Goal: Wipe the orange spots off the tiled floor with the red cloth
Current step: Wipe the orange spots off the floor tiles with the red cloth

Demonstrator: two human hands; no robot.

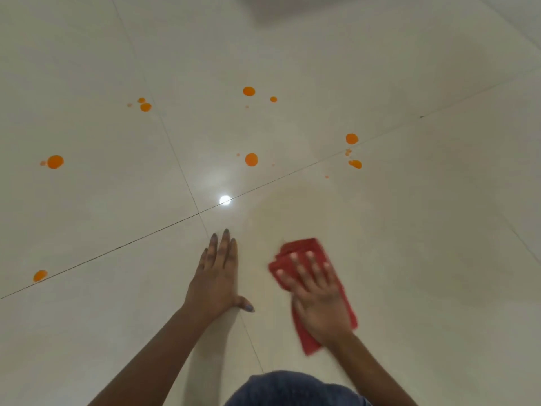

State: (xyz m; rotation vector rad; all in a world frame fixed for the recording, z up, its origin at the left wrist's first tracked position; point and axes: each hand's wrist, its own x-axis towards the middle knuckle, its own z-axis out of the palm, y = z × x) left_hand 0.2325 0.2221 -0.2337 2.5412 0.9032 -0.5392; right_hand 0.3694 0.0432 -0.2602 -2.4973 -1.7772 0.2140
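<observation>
Orange spots [55, 161] are scattered across the pale tiled floor [87, 68], from far left to the right; no writing can be read. The left hand [215, 278] is laid flat and empty on the tile, fingers spread. Just right of it, the red cloth [313, 291] is pressed down under the flat, open right hand [319, 300], blurred, well short of the spots.

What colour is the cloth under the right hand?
Red, plain with no pattern; the cloth lies under the right hand, shown in the head view.
</observation>
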